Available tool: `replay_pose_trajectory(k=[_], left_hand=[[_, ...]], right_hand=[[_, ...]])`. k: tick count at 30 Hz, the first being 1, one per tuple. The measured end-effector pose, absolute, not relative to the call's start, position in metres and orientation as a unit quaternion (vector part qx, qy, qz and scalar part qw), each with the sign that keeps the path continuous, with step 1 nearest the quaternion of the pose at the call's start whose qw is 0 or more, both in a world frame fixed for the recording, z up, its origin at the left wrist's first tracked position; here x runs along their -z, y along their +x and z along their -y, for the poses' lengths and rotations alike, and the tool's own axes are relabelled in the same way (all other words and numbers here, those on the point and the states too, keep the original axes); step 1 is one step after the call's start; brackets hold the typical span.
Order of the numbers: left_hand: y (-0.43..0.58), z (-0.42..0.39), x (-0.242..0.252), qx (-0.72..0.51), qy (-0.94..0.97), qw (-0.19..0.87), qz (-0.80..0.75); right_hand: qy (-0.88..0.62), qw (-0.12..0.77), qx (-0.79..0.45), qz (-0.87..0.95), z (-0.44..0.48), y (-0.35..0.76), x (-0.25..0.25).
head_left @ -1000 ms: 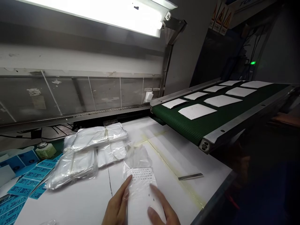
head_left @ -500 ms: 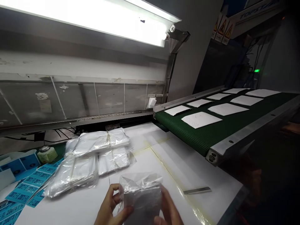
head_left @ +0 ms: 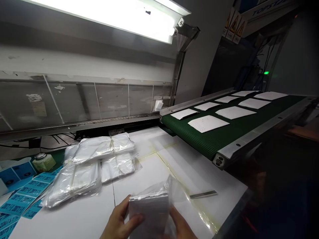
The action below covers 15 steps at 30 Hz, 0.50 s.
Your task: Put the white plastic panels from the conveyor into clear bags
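A stack of flat grey pieces with white edges (head_left: 149, 212) stands upright at the bottom middle, inside or partly covered by a clear plastic bag (head_left: 171, 189). My left hand (head_left: 122, 219) grips its left side, the thumb across the front face. On the right side, my right hand (head_left: 180, 222) is closed at the bag and the stack's edge; some of its fingers are hidden behind them. Bundles of clear plastic bags (head_left: 84, 172) lie on the white table top (head_left: 154, 172) just beyond my left hand.
A green conveyor belt (head_left: 189, 139) carrying several white sheets (head_left: 208, 123) rises at the right. A thin metal strip (head_left: 203, 194) lies on the table. Blue printed labels (head_left: 32, 191) and a small jar (head_left: 43, 162) are at the left. A bright lamp (head_left: 112, 16) hangs above.
The bag's loose top has swung from above the stack toward its right side, baring more of the stack's top edge. Both hands still hold on. The whole view has shifted slightly.
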<state>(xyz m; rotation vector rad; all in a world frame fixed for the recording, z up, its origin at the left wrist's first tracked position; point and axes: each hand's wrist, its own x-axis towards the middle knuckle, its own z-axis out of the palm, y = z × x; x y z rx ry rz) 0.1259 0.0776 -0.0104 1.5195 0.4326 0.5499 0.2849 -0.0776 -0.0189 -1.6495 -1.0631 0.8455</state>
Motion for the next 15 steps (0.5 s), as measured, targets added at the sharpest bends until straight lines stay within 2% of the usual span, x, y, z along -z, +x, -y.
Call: replay_pose_trajectory(k=[3,6,11,15], left_hand=[[0.120,-0.069,0.027,-0.267,0.651,0.670,-0.237],[0.116,-0.066,0.025,-0.301,0.631,0.676,-0.233],[0.113,-0.067,0.013,-0.314,0.629,0.679,-0.213],[0.104,-0.061,0.039,-0.297,0.684,0.638,-0.193]], right_hand=[[-0.557,0.595,-0.400,0.419,0.072,0.281,-0.013],[-0.541,0.660,-0.355,0.381,0.059,0.269,-0.024],[-0.604,0.634,-0.321,0.362,0.054,0.254,0.009],[-0.652,0.573,-0.316,0.383,0.067,0.253,0.035]])
